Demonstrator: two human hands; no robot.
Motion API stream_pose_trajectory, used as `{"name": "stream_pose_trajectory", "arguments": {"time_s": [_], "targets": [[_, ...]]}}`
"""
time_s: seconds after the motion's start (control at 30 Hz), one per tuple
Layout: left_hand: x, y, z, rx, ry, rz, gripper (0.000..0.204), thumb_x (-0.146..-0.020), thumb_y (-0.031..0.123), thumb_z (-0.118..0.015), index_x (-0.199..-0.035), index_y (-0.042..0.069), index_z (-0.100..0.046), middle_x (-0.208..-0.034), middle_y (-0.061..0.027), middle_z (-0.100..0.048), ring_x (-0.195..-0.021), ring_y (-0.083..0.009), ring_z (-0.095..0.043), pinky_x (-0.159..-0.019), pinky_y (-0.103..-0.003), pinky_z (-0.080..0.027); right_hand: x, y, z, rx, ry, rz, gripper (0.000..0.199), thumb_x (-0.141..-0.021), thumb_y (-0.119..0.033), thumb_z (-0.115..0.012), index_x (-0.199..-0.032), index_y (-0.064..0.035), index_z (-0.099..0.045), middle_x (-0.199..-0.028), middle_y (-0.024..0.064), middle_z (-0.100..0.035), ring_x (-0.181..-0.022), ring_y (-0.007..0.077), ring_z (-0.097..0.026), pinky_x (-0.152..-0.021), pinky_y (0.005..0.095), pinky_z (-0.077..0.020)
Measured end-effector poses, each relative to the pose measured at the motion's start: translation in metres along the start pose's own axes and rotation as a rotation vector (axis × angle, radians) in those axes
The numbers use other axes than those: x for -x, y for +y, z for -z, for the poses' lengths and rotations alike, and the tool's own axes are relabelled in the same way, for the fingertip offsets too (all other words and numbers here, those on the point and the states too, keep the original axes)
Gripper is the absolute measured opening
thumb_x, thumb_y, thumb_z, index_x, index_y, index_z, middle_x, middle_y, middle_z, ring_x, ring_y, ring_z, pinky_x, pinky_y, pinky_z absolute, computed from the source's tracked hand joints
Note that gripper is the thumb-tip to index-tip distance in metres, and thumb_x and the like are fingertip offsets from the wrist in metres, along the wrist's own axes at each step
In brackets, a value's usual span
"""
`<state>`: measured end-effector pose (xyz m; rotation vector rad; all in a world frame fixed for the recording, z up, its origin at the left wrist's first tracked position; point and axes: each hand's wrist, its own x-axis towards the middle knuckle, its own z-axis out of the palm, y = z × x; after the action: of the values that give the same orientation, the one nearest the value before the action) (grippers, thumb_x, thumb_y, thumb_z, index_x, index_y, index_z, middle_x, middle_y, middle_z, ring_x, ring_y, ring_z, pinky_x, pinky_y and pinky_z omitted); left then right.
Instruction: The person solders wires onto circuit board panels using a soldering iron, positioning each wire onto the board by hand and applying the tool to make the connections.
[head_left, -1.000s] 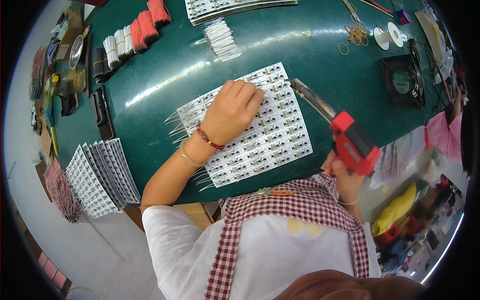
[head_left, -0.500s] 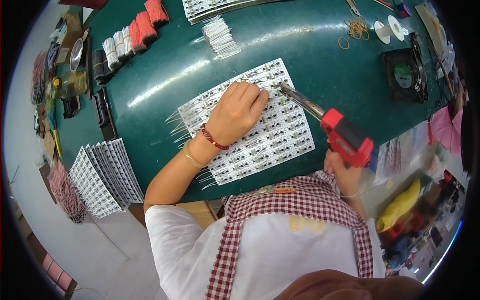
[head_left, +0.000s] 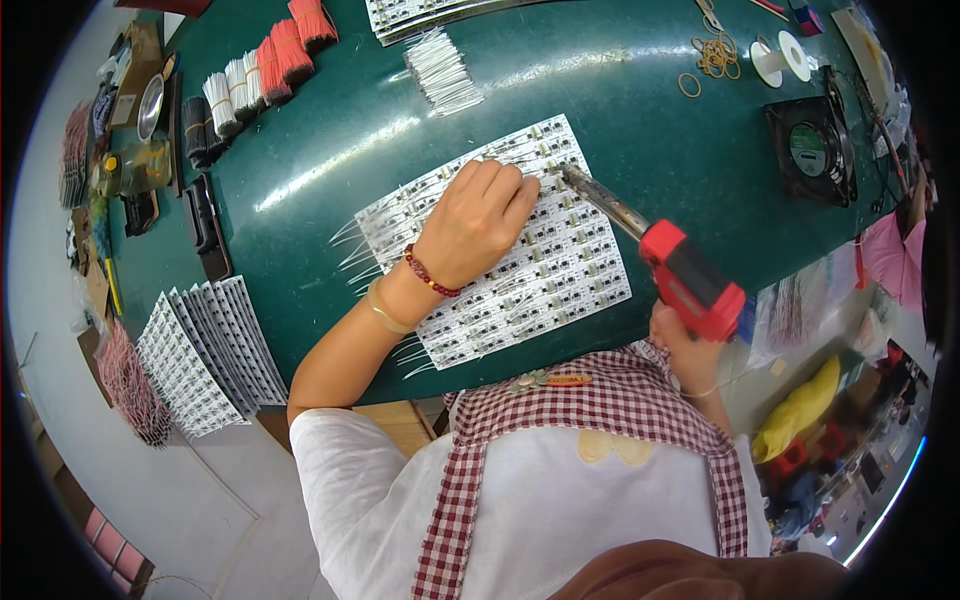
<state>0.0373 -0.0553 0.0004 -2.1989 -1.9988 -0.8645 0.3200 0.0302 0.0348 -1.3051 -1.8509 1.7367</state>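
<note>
Head cam: L hand (head_left: pixel 475 222) curled, hold unclear, over PCB sheet (head_left: pixel 562 265), green tbl (head_left: pixel 675 145); R hand (head_left: pixel 690 352) grips iron (head_left: pixel 692 280); pale flr (head_left: pixel 270 550).

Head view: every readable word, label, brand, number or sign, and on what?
None is legible.
Black square-framed fan: round green label, print too small.
Red-and-checked-cloth apron: small orange badge, marks too blurred.
Red-and-black pistol-shaped soldering tool: any side marking too blurred.
White rectangular sheet of circuit boards: any print too small to tell.
</note>
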Motion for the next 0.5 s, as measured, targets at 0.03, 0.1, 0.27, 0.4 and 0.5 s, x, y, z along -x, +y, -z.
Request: {"name": "stream_pose_trajectory", "arguments": {"time_s": [0.03,0.1,0.27,0.4,0.5], "targets": [[0.0,0.0,0.0,-0.003,-0.004,0.0,0.024,-0.073,0.003,-0.061,-0.097,-0.003,-0.063,-0.08,-0.0094,-0.052,-0.074,-0.0238,-0.053,-0.068,-0.033,-0.045,0.001,-0.003,0.0,0.004,0.003,0.052,0.02,-0.08,-0.009,-0.072,-0.095,-0.0002,-0.063,-0.08,0.0034,-0.063,-0.07,0.0097,-0.058,-0.064,0.025,-0.047],[0.0,0.001,0.0,-0.003,-0.002,0.004,0.024,-0.073,0.003,-0.062,-0.096,-0.003,-0.063,-0.08,-0.0094,-0.051,-0.073,-0.0238,-0.052,-0.067,-0.034,-0.045,0.002,-0.011,0.001,0.01,0.007,0.103,0.017,-0.082,-0.009,-0.07,-0.093,0.0005,-0.062,-0.077,0.0041,-0.062,-0.068,0.0099,-0.057,-0.063,0.025,-0.0468],[0.0,0.001,0.001,-0.017,0.007,-0.02,0.023,-0.073,0.002,-0.062,-0.095,-0.003,-0.063,-0.077,-0.0086,-0.049,-0.071,-0.023,-0.051,-0.065,-0.033,-0.044,0.003,-0.022,0.001,-0.207,-0.116,0.024,0.017,-0.089,-0.015,-0.064,-0.085,0.0001,-0.059,-0.071,0.004,-0.058,-0.061,0.0101,-0.054,-0.057,0.0247,-0.0443],[0.001,0.002,0.0,-0.017,0.006,-0.048,0.022,-0.073,0.002,-0.063,-0.094,-0.003,-0.063,-0.075,-0.0078,-0.047,-0.07,-0.0221,-0.051,-0.064,-0.033,-0.043,0.008,-0.012,0.004,-0.192,-0.1,0.004,0.015,-0.088,-0.014,-0.064,-0.084,-0.0004,-0.059,-0.072,0.0035,-0.058,-0.062,0.0102,-0.055,-0.057,0.0245,-0.0445],[0.001,0.002,-0.001,-0.019,0.008,-0.048,0.021,-0.073,0.002,-0.063,-0.093,-0.003,-0.063,-0.075,-0.0078,-0.047,-0.07,-0.0219,-0.051,-0.063,-0.033,-0.043,0.012,0.002,0.005,-0.169,-0.087,0.0,0.014,-0.085,-0.013,-0.067,-0.087,-0.0007,-0.061,-0.074,0.003,-0.06,-0.064,0.0114,-0.056,-0.059,0.0258,-0.0457]]}}
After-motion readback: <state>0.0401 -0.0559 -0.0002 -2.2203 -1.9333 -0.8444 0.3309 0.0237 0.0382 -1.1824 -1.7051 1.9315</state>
